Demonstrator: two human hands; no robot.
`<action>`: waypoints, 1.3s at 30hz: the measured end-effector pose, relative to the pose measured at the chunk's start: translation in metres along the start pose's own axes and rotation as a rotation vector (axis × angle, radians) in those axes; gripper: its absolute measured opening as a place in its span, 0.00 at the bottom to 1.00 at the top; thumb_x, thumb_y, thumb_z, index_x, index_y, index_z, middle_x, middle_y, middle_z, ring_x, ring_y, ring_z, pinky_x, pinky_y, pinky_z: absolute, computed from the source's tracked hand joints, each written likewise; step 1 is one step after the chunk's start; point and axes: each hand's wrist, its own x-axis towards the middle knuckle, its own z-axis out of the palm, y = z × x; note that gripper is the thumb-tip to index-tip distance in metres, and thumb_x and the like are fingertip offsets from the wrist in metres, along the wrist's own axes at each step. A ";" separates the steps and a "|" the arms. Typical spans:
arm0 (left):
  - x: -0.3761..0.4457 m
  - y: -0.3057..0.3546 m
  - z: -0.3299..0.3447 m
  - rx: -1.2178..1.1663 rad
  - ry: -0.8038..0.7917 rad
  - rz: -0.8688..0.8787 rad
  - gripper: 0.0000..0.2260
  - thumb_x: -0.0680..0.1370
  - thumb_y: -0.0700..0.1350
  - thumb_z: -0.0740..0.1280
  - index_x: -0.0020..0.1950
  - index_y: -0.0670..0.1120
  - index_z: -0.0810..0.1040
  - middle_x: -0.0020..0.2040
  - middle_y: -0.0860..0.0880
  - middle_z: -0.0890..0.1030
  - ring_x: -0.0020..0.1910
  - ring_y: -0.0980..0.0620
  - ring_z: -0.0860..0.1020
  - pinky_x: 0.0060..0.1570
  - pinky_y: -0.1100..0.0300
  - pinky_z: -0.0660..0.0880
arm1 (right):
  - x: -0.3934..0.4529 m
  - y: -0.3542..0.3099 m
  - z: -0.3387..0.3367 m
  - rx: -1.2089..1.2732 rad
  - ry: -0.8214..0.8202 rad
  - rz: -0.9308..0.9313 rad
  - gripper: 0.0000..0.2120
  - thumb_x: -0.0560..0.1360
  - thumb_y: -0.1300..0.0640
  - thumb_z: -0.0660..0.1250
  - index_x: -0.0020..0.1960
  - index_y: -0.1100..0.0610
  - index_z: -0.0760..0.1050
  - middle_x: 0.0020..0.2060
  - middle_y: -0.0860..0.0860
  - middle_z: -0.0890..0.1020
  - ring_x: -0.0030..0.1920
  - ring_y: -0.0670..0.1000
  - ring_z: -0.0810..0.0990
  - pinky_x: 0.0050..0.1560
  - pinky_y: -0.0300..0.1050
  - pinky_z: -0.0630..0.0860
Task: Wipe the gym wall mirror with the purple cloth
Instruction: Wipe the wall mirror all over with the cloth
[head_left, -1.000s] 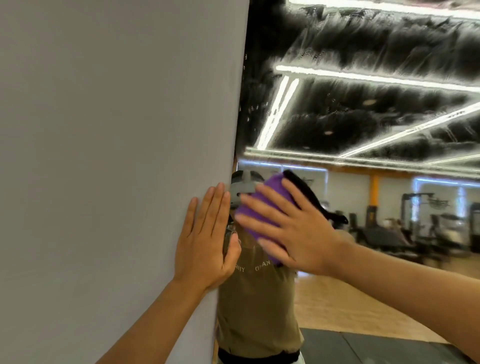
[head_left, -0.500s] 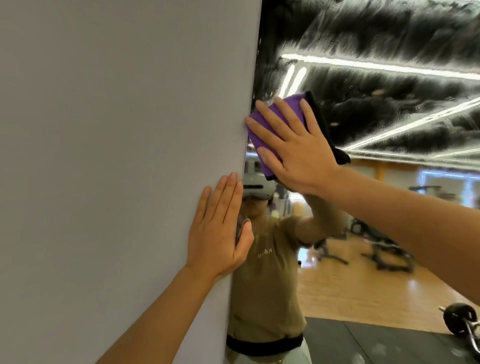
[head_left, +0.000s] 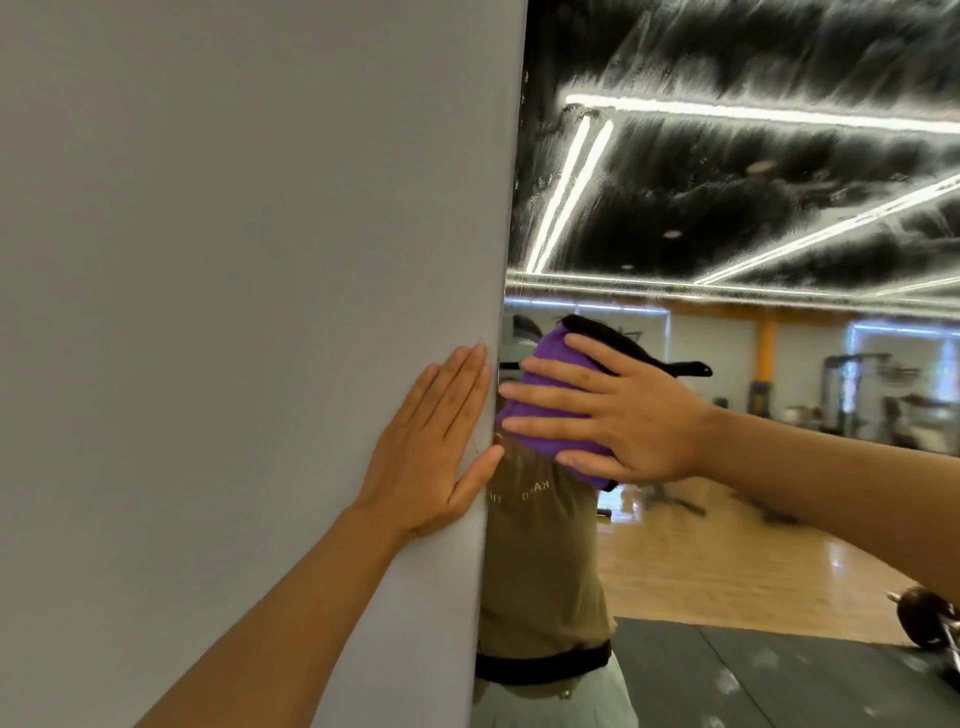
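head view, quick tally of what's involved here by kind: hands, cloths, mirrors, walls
hands: 2, left hand flat on the grey wall, right hand pressing the cloth
purple cloth: 1
wall mirror: 1
grey wall: 1
total: 5

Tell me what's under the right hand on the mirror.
The purple cloth lies under the right hand, whose spread fingers press it flat on the mirror. A black edge of cloth sticks out above the hand. The glass behind the cloth is covered.
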 end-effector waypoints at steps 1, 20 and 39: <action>0.001 0.000 0.002 0.006 0.020 0.001 0.30 0.86 0.58 0.45 0.81 0.38 0.55 0.81 0.41 0.55 0.81 0.46 0.53 0.80 0.53 0.47 | 0.002 0.004 -0.002 -0.002 0.018 0.067 0.26 0.86 0.43 0.45 0.81 0.48 0.56 0.81 0.50 0.56 0.81 0.55 0.51 0.80 0.60 0.42; 0.002 -0.002 0.009 0.059 0.094 0.015 0.26 0.84 0.49 0.53 0.80 0.37 0.58 0.80 0.40 0.59 0.80 0.44 0.56 0.80 0.52 0.49 | 0.008 -0.026 0.001 0.034 0.108 0.429 0.26 0.86 0.44 0.43 0.82 0.49 0.55 0.81 0.52 0.56 0.81 0.57 0.52 0.79 0.63 0.47; 0.001 -0.003 0.005 0.022 0.075 0.000 0.27 0.86 0.53 0.45 0.80 0.37 0.58 0.80 0.39 0.59 0.80 0.44 0.56 0.80 0.53 0.48 | -0.009 -0.037 0.007 0.024 0.135 0.504 0.27 0.85 0.43 0.44 0.82 0.49 0.55 0.81 0.52 0.56 0.81 0.57 0.53 0.79 0.63 0.47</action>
